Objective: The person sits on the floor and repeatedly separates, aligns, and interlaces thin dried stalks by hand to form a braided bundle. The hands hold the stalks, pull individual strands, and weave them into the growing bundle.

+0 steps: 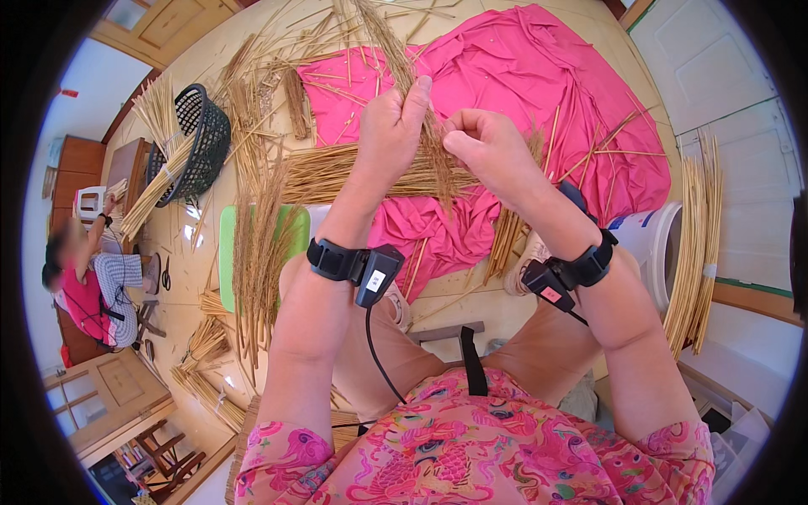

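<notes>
My left hand point(390, 135) is closed round a long dried grass stalk point(383, 34) with a feathery seed head, its thumb pointing up. The stalk runs from the far edge down past both hands, and its brushy tassel point(439, 168) hangs between them. My right hand point(491, 153) is pinched, thumb against curled fingers, right beside the tassel. What those fingertips hold is too small to make out. Under my hands a thick bundle of straw-coloured stalks point(337, 172) lies across a pink cloth point(539, 67).
More seed-headed stalks point(252, 261) lie over a green-topped stool point(227, 252) at left. Beyond stands a dark green basket point(206, 135) with tied bundles. A white bucket point(652, 244) and stalk bundle point(694, 252) are at right. A person point(88, 286) sits far left near scissors point(166, 273).
</notes>
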A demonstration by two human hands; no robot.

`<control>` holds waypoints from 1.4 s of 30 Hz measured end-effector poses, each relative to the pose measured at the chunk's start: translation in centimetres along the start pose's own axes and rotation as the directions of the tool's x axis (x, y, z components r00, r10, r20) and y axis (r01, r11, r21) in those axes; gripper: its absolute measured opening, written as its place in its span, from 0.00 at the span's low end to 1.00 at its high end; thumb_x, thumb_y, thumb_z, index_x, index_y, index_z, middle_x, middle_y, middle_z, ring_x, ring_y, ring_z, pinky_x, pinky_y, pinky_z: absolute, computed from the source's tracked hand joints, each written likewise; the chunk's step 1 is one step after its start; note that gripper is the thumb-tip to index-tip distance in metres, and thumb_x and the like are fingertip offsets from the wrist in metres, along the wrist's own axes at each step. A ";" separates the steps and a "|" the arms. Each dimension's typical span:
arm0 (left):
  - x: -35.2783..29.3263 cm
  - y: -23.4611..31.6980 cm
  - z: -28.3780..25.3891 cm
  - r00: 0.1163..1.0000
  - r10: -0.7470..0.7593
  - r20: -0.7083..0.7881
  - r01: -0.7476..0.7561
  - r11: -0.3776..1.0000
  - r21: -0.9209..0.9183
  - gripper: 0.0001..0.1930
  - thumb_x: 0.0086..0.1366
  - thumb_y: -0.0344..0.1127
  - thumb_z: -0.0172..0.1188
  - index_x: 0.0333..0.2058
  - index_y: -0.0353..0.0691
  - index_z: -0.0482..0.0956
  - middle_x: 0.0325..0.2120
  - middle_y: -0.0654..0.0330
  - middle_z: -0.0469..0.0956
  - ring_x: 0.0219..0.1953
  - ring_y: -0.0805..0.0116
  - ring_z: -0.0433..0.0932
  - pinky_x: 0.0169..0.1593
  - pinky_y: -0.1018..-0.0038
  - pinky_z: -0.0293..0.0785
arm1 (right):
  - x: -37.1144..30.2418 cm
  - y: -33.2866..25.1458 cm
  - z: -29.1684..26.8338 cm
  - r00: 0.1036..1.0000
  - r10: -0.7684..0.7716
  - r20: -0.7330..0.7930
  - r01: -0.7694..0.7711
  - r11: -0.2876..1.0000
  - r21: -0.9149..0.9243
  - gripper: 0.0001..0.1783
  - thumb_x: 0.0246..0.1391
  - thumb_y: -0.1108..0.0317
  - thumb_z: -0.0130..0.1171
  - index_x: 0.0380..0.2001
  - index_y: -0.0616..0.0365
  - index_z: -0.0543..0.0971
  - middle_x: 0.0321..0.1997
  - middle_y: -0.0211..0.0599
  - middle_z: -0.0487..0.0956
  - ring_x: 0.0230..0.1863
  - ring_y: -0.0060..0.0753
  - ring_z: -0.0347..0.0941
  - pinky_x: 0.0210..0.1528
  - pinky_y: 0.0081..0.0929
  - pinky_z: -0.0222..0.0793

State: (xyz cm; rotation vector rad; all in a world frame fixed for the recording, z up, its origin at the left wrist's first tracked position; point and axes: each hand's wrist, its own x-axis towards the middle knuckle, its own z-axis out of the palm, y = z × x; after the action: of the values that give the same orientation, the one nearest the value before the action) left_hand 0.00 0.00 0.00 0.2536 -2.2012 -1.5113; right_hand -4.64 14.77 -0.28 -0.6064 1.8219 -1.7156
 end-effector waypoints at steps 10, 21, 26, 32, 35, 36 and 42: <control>-0.2 0.1 0.0 1.000 -0.003 -0.019 0.003 1.000 -0.001 0.24 0.68 0.47 0.50 0.21 0.31 0.73 0.12 0.59 0.70 0.17 0.73 0.67 0.23 0.71 0.64 | -0.3 0.1 0.2 0.998 -0.034 -0.048 0.035 0.999 0.014 0.06 0.46 0.71 0.57 0.25 0.65 0.75 0.21 0.26 0.73 0.23 0.15 0.66 0.26 0.18 0.63; 0.2 -1.6 0.5 0.982 0.012 -0.186 0.003 0.997 0.082 0.26 0.67 0.45 0.50 0.15 0.29 0.69 0.08 0.52 0.64 0.13 0.67 0.62 0.20 0.64 0.59 | -0.2 0.1 -0.2 0.994 0.019 -0.105 -0.027 0.997 -0.078 0.09 0.45 0.68 0.59 0.20 0.63 0.75 0.17 0.27 0.72 0.20 0.15 0.64 0.23 0.20 0.61; 0.1 -1.2 0.7 0.981 0.030 -0.190 -0.021 0.999 0.050 0.24 0.67 0.42 0.52 0.13 0.35 0.65 0.11 0.68 0.60 0.16 0.79 0.56 0.19 0.73 0.53 | -0.2 0.3 -0.4 0.993 -0.024 -0.119 0.001 0.983 -0.186 0.12 0.44 0.65 0.59 0.17 0.64 0.74 0.14 0.32 0.71 0.19 0.19 0.65 0.22 0.24 0.62; 0.2 -1.2 1.0 0.985 -0.007 -0.174 0.010 1.000 0.017 0.24 0.67 0.42 0.53 0.13 0.36 0.65 0.11 0.69 0.60 0.16 0.80 0.56 0.18 0.74 0.52 | -0.4 -0.1 -0.5 0.991 0.022 -0.134 -0.049 0.979 -0.196 0.13 0.44 0.64 0.58 0.17 0.64 0.75 0.14 0.34 0.71 0.18 0.21 0.66 0.23 0.26 0.63; 0.1 -1.2 1.0 0.988 -0.029 -0.152 0.036 0.999 0.038 0.23 0.67 0.43 0.52 0.14 0.36 0.66 0.11 0.69 0.60 0.17 0.80 0.57 0.19 0.75 0.54 | -0.5 -0.1 -0.7 0.989 0.068 -0.133 -0.090 0.983 -0.163 0.12 0.44 0.64 0.58 0.18 0.65 0.76 0.14 0.34 0.72 0.19 0.21 0.66 0.23 0.26 0.63; 0.1 -1.3 1.0 0.988 -0.031 -0.149 0.037 0.999 0.037 0.23 0.67 0.43 0.52 0.15 0.37 0.67 0.12 0.69 0.62 0.17 0.80 0.58 0.20 0.75 0.55 | -0.6 -0.2 -0.7 0.989 0.083 -0.120 -0.103 0.979 -0.176 0.12 0.44 0.65 0.58 0.18 0.65 0.76 0.14 0.34 0.72 0.18 0.21 0.66 0.23 0.26 0.63; 2.8 -2.0 -3.6 0.940 -0.223 -0.258 0.118 0.923 -0.367 0.18 0.68 0.45 0.49 0.22 0.40 0.71 0.16 0.68 0.68 0.19 0.80 0.64 0.23 0.78 0.59 | -2.6 0.0 -1.0 0.988 0.152 0.032 -0.142 0.966 -0.216 0.09 0.44 0.68 0.59 0.18 0.63 0.78 0.15 0.33 0.74 0.18 0.18 0.67 0.23 0.23 0.64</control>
State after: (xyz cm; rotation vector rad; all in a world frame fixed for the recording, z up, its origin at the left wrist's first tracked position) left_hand -0.98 -4.93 -0.07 0.5323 -1.6815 -1.7947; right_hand -3.39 17.25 0.01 -0.5768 1.9787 -1.4088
